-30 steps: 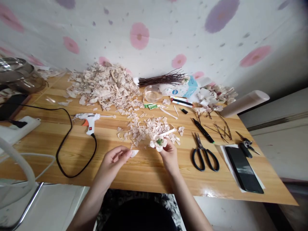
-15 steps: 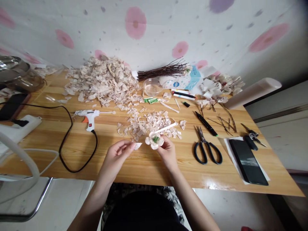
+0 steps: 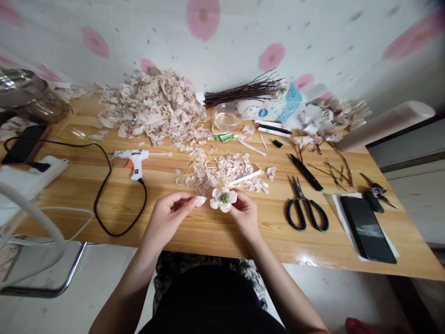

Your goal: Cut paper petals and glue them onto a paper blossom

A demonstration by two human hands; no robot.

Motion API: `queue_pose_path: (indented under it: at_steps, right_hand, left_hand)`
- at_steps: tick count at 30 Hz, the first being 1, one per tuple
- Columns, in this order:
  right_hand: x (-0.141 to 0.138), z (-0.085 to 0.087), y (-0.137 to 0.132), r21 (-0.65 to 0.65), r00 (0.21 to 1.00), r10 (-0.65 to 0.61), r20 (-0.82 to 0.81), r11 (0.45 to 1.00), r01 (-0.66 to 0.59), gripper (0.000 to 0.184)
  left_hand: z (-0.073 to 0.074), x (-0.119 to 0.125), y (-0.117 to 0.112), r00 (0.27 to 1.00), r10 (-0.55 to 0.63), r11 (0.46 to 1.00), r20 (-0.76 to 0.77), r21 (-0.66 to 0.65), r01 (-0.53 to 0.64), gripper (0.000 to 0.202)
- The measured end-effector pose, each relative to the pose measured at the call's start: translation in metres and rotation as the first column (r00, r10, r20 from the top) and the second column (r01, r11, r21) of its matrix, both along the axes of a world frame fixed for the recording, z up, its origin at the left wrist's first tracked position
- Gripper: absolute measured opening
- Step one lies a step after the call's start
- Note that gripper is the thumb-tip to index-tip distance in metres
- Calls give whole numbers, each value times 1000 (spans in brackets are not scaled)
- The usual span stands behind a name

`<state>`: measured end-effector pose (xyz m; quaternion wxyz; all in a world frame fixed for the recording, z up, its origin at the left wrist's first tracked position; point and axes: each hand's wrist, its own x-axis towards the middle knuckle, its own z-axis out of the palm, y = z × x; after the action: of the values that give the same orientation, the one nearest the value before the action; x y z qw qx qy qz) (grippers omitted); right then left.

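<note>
Left hand [image 3: 170, 215]: fingers pinched on loose petal [image 3: 200, 201], tip pointing right; right hand [image 3: 245, 213]: fingers gripping flower [image 3: 223, 198] from its right side; petal just beside flower's left rim; both held low over surface [image 3: 215, 236].

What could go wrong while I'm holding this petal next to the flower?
The small petal pinched in the left hand could slip and get lost among the loose petals just behind. The right hand may crush the flower. The glue gun cord loops near the left forearm and might snag.
</note>
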<state>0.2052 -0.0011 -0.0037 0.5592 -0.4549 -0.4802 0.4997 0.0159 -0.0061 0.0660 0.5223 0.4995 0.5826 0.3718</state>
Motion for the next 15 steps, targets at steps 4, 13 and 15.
queue_pose_path:
  at_steps: [4, 13, 15]
  right_hand:
    - [0, 1, 2, -20, 1000, 7, -18, 1000, -8, 15]
    - [-1, 0, 1, -92, 995, 97, -35, 991, -99, 20]
    - [-1, 0, 0, -75, 996, 90, -25, 993, -92, 20]
  left_hand:
    - [-9, 10, -3, 995, -40, 998, 87, -35, 43, 17]
    - [-16, 28, -2, 971, -1, 998, 239, -56, 15, 22]
    - [-18, 24, -1, 975, 17, 998, 224, -62, -3, 22]
